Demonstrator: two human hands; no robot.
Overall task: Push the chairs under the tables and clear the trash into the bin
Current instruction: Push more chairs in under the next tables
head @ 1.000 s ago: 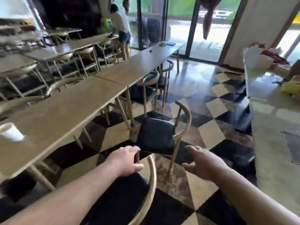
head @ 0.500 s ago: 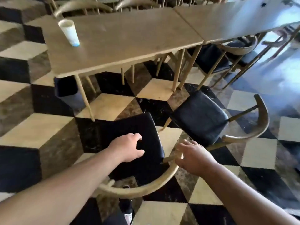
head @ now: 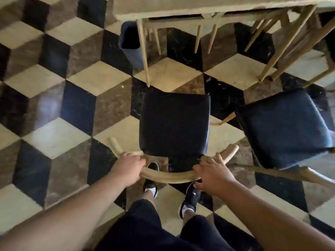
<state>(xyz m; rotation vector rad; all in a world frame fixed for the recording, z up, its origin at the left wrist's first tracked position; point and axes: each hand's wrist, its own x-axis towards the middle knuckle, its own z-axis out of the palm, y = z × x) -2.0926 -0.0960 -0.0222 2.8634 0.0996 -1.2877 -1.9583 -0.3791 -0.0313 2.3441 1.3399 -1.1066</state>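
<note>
A wooden chair with a black seat stands right in front of me, its seat facing the table at the top of the view. My left hand grips the left end of its curved wooden backrest. My right hand is wrapped over the right end of the same backrest. The seat's front edge is just short of the table's near leg. A second black-seated chair stands to the right, turned at an angle, outside the table.
A dark bin stands on the floor under the table's left corner. Legs of other chairs crowd under the table at the right. My feet are behind the chair on the checkered tile floor.
My view dropped from the room to straight down at the chair. Both hands went from reaching for the backrest to closing on its two ends, and the chair now faces the table squarely.
</note>
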